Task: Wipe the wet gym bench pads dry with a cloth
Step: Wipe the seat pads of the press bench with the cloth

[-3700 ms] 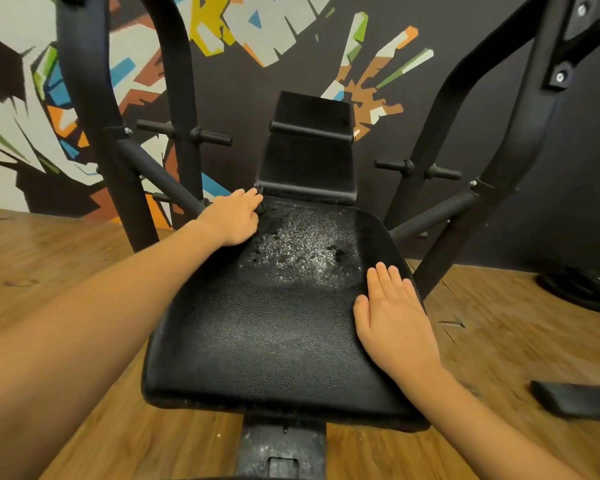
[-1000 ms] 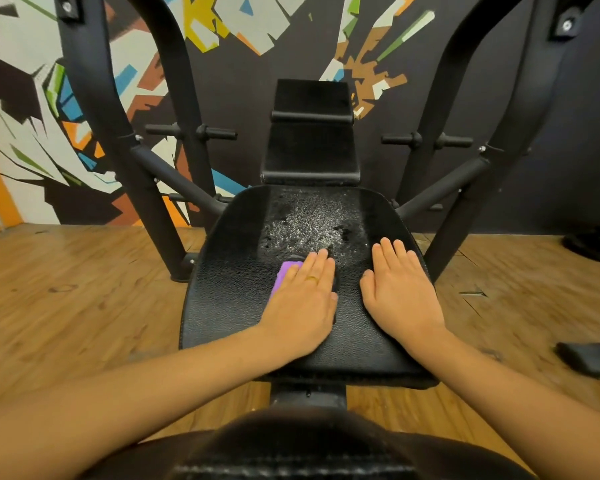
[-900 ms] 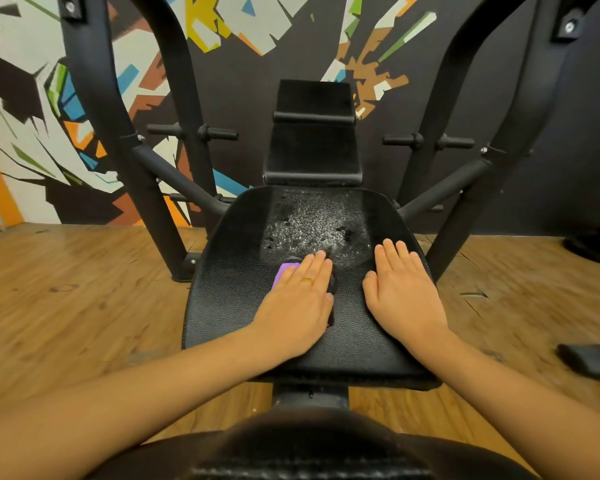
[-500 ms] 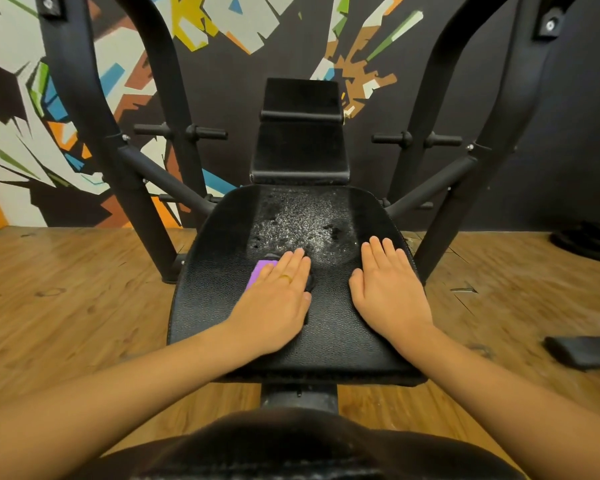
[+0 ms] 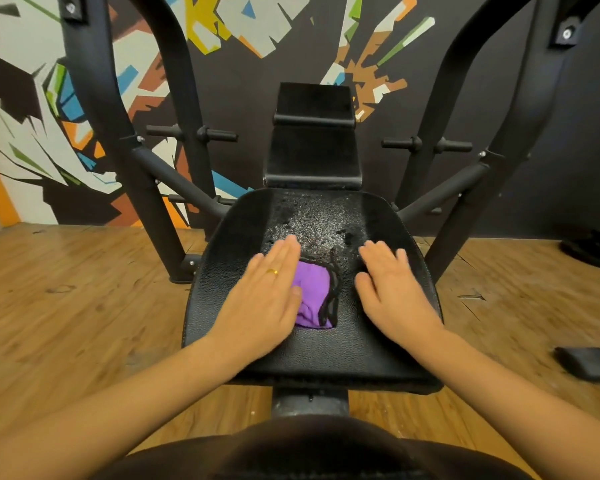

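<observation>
A black gym bench seat pad (image 5: 312,355) lies in front of me, with shiny water droplets (image 5: 317,221) across its far half. A smaller black back pad (image 5: 312,147) rises behind it. A purple cloth with a black edge (image 5: 314,296) lies crumpled on the middle of the seat. My left hand (image 5: 267,299) lies flat with straight fingers, its inner edge on the cloth's left side. My right hand (image 5: 392,292) rests flat on the seat pad just right of the cloth, apart from it.
Black steel uprights (image 5: 118,133) and braces (image 5: 465,181) of the rack flank the seat on both sides. A wooden floor (image 5: 66,323) surrounds the bench. A flat dark object (image 5: 589,362) lies on the floor at the right. A painted wall stands behind.
My left hand has slid to the left, uncovering most of the purple cloth that it was pressing. My right hand has stayed flat on the seat's right side.
</observation>
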Demonstrator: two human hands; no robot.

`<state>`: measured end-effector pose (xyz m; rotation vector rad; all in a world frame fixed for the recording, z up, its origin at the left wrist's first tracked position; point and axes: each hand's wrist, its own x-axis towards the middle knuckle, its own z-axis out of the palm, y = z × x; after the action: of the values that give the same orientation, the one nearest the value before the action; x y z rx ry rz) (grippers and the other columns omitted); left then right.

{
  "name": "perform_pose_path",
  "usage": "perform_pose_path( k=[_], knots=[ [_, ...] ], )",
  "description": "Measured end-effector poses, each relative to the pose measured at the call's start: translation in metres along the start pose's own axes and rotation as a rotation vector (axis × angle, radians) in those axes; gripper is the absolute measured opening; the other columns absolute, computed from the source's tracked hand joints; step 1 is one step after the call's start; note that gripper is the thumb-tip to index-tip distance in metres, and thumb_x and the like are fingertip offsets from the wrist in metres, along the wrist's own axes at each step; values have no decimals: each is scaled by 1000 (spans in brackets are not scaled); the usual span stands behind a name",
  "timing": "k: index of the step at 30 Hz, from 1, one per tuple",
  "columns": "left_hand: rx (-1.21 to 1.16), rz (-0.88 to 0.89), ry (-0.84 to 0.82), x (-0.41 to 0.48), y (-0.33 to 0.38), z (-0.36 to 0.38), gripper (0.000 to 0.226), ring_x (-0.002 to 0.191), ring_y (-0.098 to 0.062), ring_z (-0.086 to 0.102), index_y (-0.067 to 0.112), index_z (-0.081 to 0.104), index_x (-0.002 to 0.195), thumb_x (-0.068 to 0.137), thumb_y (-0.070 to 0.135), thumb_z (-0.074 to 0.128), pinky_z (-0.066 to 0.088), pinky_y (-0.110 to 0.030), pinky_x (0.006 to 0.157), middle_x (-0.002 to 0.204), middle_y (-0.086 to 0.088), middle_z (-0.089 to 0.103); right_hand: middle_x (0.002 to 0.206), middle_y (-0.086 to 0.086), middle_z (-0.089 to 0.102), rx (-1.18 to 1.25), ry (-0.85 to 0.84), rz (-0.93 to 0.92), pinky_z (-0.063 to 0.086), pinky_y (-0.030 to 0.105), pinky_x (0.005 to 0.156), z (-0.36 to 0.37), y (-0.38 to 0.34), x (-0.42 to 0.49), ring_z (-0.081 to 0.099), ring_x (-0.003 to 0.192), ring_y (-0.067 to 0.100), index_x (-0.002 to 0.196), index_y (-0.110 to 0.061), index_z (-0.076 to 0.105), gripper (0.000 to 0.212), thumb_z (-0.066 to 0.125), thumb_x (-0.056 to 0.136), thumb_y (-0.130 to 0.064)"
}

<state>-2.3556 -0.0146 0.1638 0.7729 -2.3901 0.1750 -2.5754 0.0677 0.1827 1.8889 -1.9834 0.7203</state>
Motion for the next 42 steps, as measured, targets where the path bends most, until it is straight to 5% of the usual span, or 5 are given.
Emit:
perform_pose_path(
  k=[10,28,32,35,42],
  knots=[
    [233,-232,-143,-16,-47,6,79,155,-28,17,3,24,158,97,49,6,17,-42,123,166,-15,17,166,12,25,-101,-209,-310,9,39,126,40,-60,17,16,155,24,157,-4,29,73,26,101,-51],
    [239,-220,-116,-18,-50,7,73,152,-26,25,3,32,156,100,47,13,23,-43,121,164,-13,26,169,-4,9,-7,-535,55,-9,29,121,-38,29,9,-1,156,14,161,-17,20,84,19,78,-31],
    [233,-221,-117,-17,-49,6,74,154,-23,21,5,27,158,99,47,11,18,-39,122,166,-11,22,168,-4,20,119,-377,162,-5,38,125,-25,19,2,7,156,14,157,-18,34,56,18,108,-41],
    [238,-221,-106,-18,-49,5,74,153,-24,24,5,31,157,100,47,12,21,-40,121,165,-11,26,162,-2,34,-101,-187,90,7,46,124,-6,12,-12,20,153,21,150,-16,44,77,19,96,-64],
    [235,-226,-104,-18,-50,8,74,153,-23,22,6,29,157,99,49,11,19,-40,122,165,-10,24,168,3,21,-335,-231,-33,0,46,124,-5,24,-14,8,156,25,159,-13,28,83,8,84,-43]
  ],
)
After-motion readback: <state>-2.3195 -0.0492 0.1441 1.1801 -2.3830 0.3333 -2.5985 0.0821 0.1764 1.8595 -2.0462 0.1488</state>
